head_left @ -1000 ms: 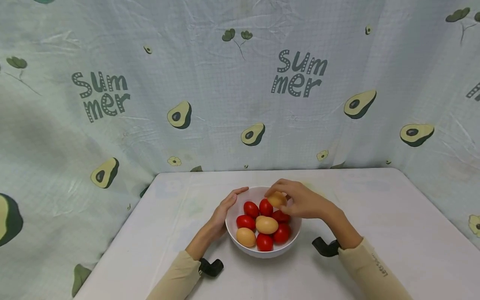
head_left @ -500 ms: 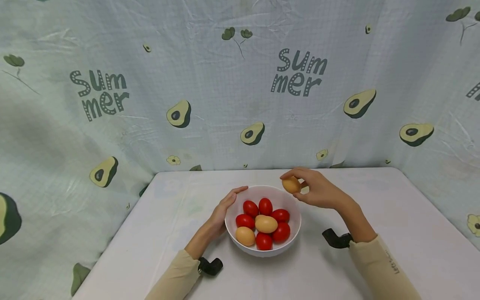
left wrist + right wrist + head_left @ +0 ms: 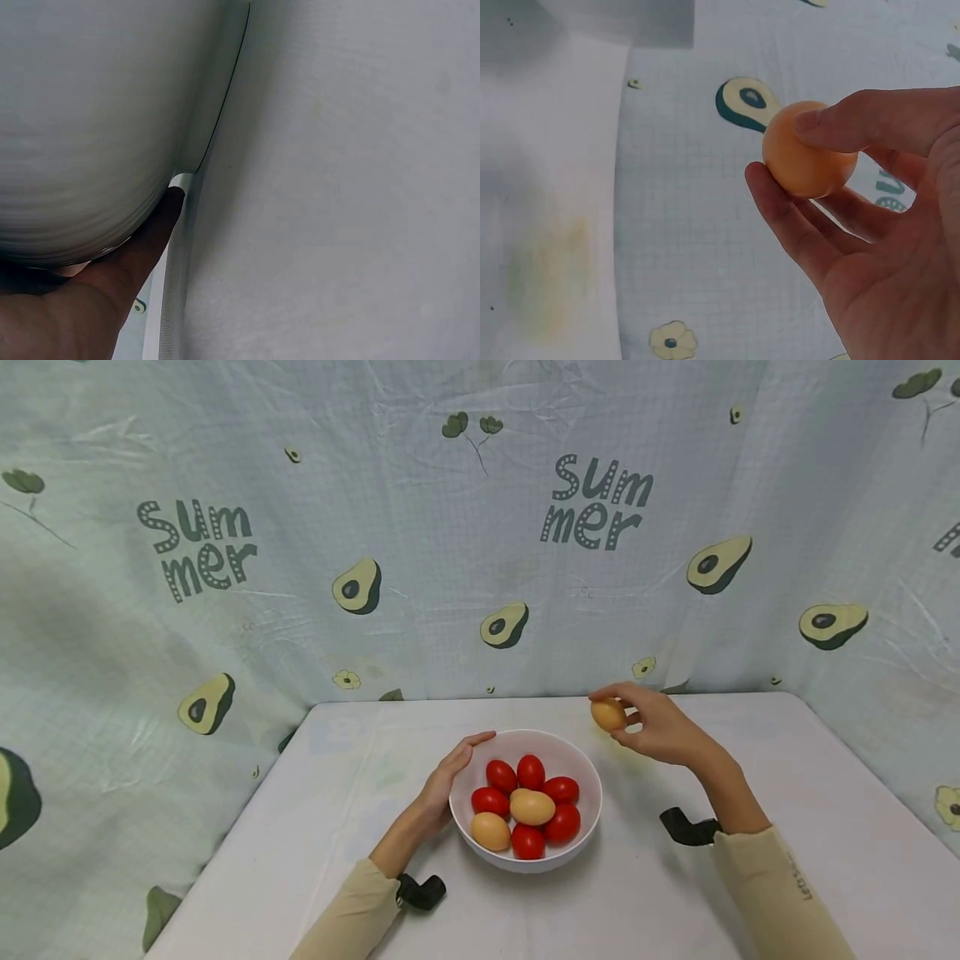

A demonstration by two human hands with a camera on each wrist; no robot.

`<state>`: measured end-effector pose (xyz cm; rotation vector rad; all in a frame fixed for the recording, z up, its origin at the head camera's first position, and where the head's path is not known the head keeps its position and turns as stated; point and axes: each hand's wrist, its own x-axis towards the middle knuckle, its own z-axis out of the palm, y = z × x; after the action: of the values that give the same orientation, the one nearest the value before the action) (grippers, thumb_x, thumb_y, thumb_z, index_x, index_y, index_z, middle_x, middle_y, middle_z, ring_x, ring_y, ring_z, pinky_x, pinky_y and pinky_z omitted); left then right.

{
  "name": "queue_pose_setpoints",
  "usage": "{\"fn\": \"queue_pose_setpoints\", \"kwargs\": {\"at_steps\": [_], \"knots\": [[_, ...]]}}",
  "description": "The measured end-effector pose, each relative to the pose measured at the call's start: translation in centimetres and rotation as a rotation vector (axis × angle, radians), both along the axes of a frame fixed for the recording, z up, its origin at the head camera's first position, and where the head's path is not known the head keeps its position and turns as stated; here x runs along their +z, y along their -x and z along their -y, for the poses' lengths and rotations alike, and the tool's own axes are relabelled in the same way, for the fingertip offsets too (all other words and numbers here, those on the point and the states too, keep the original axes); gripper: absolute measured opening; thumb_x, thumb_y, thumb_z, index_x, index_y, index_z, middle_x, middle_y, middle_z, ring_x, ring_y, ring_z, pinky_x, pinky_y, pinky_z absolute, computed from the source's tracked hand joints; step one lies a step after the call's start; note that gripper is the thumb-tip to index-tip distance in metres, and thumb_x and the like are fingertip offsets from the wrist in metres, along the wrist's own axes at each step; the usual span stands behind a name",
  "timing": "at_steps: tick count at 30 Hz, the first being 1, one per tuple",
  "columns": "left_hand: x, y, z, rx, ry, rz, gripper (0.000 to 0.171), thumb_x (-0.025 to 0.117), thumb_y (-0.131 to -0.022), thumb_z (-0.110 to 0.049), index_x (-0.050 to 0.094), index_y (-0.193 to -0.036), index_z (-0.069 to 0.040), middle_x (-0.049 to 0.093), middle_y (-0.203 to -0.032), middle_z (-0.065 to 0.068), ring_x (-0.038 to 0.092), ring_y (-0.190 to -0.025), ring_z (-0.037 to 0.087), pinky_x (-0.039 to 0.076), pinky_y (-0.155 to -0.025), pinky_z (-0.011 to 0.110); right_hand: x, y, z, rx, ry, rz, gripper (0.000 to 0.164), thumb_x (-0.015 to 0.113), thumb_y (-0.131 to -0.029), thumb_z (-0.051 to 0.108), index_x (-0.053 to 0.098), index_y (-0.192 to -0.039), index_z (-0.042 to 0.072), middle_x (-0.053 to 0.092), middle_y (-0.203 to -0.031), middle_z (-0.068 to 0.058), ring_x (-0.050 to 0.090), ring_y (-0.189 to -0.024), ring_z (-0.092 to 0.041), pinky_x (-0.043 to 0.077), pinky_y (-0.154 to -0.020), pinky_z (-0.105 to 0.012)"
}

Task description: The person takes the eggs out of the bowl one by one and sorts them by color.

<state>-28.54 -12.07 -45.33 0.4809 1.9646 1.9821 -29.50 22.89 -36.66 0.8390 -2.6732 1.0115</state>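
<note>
In the head view, my right hand pinches a tan egg above the table, behind and to the right of a white bowl. The right wrist view has this egg between thumb and fingers. Several red egg-shaped things lie in the bowl with tan eggs. My left hand rests against the bowl's left side with its fingers fairly straight along the rim. In the left wrist view, a finger touches the outer wall of the bowl.
The bowl stands on a white-covered table. Behind and to the left hangs a pale curtain printed with avocados and lettering. A black wrist camera mount sits on the right arm, another mount on the left.
My right hand has lifted the tan egg out of the bowl and carried it right and toward the back of the table. My left hand stays at the bowl.
</note>
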Motion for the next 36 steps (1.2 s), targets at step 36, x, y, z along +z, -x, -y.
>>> {"fn": "queue_pose_setpoints", "kwargs": {"at_steps": [36], "knots": [[0.0,0.0,0.0,0.003,-0.002,0.001,0.052,0.024,-0.112,-0.036,0.037,-0.16,-0.021,0.033,-0.169,0.005,0.033,-0.155,0.031,0.037,-0.123,0.044,-4.6,2.8,-3.8,-0.182,0.051,0.112,0.05,0.07,-0.09,-0.001,0.058,-0.138,0.0,0.061,-0.137,-0.025,0.062,-0.119,-0.046,0.059,-0.095,-0.056]]}}
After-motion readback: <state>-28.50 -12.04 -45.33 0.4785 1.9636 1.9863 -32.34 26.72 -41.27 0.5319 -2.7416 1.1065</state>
